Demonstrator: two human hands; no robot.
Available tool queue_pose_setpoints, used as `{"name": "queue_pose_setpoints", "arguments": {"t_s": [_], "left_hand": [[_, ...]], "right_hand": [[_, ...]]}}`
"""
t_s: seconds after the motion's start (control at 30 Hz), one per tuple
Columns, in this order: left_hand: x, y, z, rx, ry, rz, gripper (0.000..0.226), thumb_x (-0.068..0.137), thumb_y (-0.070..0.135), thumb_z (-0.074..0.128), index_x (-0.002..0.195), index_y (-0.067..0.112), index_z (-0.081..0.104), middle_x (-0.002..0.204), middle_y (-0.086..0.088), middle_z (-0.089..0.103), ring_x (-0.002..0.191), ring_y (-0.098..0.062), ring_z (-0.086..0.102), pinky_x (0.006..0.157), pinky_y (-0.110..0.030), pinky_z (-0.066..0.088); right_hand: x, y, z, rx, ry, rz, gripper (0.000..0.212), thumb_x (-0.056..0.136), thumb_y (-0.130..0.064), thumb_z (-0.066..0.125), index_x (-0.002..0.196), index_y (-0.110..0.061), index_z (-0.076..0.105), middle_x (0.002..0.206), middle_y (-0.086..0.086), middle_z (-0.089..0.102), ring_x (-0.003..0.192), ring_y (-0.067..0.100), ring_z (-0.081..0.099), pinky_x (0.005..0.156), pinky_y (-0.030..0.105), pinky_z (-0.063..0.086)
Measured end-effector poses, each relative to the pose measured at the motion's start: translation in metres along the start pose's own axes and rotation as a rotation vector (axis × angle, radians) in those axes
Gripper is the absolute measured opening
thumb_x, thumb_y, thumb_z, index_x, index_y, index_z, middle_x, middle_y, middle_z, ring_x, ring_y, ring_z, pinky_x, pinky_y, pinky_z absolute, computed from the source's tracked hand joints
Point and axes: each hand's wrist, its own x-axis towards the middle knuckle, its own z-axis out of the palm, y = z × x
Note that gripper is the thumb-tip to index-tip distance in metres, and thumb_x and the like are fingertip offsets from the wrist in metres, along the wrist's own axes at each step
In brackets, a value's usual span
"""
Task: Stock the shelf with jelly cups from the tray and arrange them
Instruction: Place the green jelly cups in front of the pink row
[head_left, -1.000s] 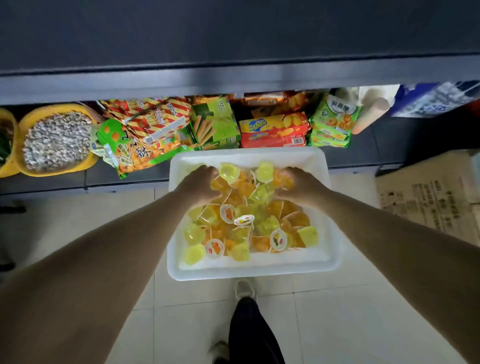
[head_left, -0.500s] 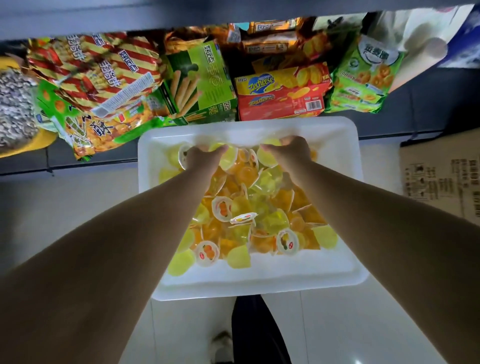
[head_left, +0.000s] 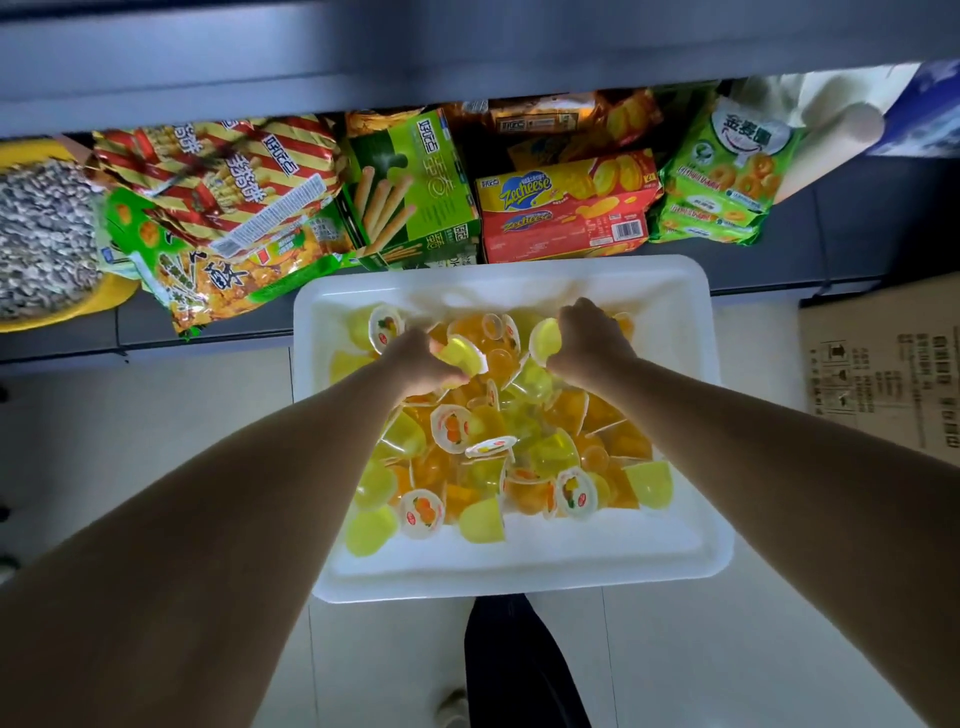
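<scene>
Left hand (head_left: 415, 358) fingers curled round jelly cups (head_left: 462, 356), right hand (head_left: 589, 338) fingers gripping others, over tray (head_left: 519, 577)

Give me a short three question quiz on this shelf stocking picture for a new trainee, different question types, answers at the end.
1. True or false: the white foam tray of yellow and orange jelly cups sits on the dark shelf.
2. Multiple choice: what does the left hand hold? A) a green biscuit-stick box B) a yellow-green jelly cup C) nothing
3. Fill in: the red and yellow Zecheese cracker box lies just beyond the tray's ____ edge.

Key
1. False; the tray rests on the pale tiled floor in front of the shelf.
2. B; the right hand holds a cup as well.
3. Far.
</scene>
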Motion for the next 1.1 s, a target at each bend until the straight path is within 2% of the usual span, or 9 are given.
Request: {"name": "queue_pose_setpoints", "arguments": {"t_s": [0.1, 0.2, 0.3, 0.4, 0.47, 0.63, 0.77, 0.87, 1.1], "left_hand": [[-0.021, 0.002, 0.000, -0.230, -0.043, -0.044, 0.075, 0.079, 0.022, 0.075, 0.141, 0.004, 0.038, 0.140, -0.014, 0.046, 0.118, -0.028, 0.054, 0.099, -0.034, 0.045], [-0.052, 0.003, -0.002, -0.404, -0.058, -0.050, 0.079, 0.075, 0.014, 0.077, 0.141, 0.002, 0.035, 0.132, -0.017, 0.050, 0.112, -0.028, 0.056, 0.100, -0.040, 0.046], [-0.087, 0.008, -0.012, -0.402, -0.033, -0.018, 0.078, 0.073, 0.012, 0.077, 0.139, 0.005, 0.035, 0.117, -0.011, 0.053, 0.109, -0.026, 0.054, 0.099, -0.041, 0.046], [-0.130, 0.024, -0.033, -0.440, 0.026, 0.023, 0.083, 0.070, 0.011, 0.080, 0.140, 0.010, 0.034, 0.132, -0.011, 0.048, 0.115, -0.026, 0.052, 0.101, -0.039, 0.044], [-0.167, 0.040, -0.049, -0.503, 0.066, 0.073, 0.083, 0.069, 0.010, 0.081, 0.139, 0.009, 0.036, 0.132, -0.009, 0.049, 0.116, -0.026, 0.053, 0.101, -0.039, 0.044], [-0.283, 0.100, -0.087, -0.640, 0.178, 0.240, 0.092, 0.069, 0.011, 0.081, 0.145, 0.008, 0.030, 0.138, -0.009, 0.047, 0.118, -0.025, 0.053, 0.099, -0.033, 0.043], [-0.392, 0.167, -0.118, -0.617, 0.258, 0.473, 0.055, 0.072, 0.009, 0.080, 0.122, 0.007, 0.056, 0.115, -0.004, 0.063, 0.098, -0.018, 0.060, 0.092, -0.032, 0.045], [-0.462, 0.225, -0.147, -0.572, 0.315, 0.644, 0.042, 0.067, 0.008, 0.081, 0.106, 0.010, 0.066, 0.104, -0.008, 0.068, 0.091, -0.017, 0.061, 0.090, -0.031, 0.046], [-0.568, 0.373, -0.213, -0.597, 0.461, 0.931, 0.028, 0.077, 0.009, 0.075, 0.101, 0.018, 0.066, 0.093, 0.003, 0.067, 0.084, -0.008, 0.059, 0.076, -0.020, 0.044]], "right_hand": [[-0.011, 0.003, -0.008, 0.315, 0.039, 0.167, 0.050, 0.079, -0.017, 0.072, 0.123, 0.000, 0.056, 0.118, 0.015, 0.058, 0.109, 0.029, 0.057, 0.081, 0.031, 0.046], [-0.040, 0.004, -0.024, 1.112, -0.002, 0.364, 0.031, 0.078, -0.012, 0.075, 0.107, -0.006, 0.066, 0.104, 0.012, 0.065, 0.093, 0.023, 0.062, 0.075, 0.031, 0.051], [-0.079, 0.003, -0.043, 1.439, -0.082, 0.288, 0.013, 0.086, -0.002, 0.063, 0.094, -0.012, 0.063, 0.094, 0.005, 0.061, 0.089, 0.018, 0.059, 0.080, 0.028, 0.050], [-0.114, 0.002, -0.074, 1.500, -0.132, 0.193, 0.016, 0.082, 0.005, 0.060, 0.082, -0.011, 0.064, 0.088, 0.007, 0.063, 0.088, 0.023, 0.060, 0.092, 0.037, 0.045], [-0.144, 0.000, -0.105, 1.517, -0.137, 0.148, 0.018, 0.078, 0.010, 0.060, 0.081, -0.007, 0.065, 0.083, 0.010, 0.063, 0.085, 0.026, 0.059, 0.088, 0.036, 0.042], [-0.243, -0.002, -0.204, 1.528, -0.020, -0.005, 0.045, 0.073, 0.014, 0.064, 0.115, 0.000, 0.058, 0.110, 0.017, 0.066, 0.104, 0.030, 0.063, 0.096, 0.033, 0.046], [-0.339, -0.005, -0.305, 1.489, 0.126, -0.240, 0.024, 0.081, 0.013, 0.058, 0.096, -0.005, 0.064, 0.089, 0.007, 0.066, 0.084, 0.016, 0.063, 0.081, 0.023, 0.046], [-0.400, -0.001, -0.383, 1.420, 0.276, -0.372, 0.025, 0.084, 0.009, 0.059, 0.106, -0.004, 0.062, 0.090, 0.004, 0.065, 0.082, 0.011, 0.061, 0.071, 0.018, 0.047], [-0.468, 0.020, -0.541, 1.402, 0.477, -0.565, 0.022, 0.085, 0.007, 0.060, 0.099, -0.010, 0.063, 0.093, 0.000, 0.066, 0.090, 0.011, 0.061, 0.087, 0.017, 0.046]]}}
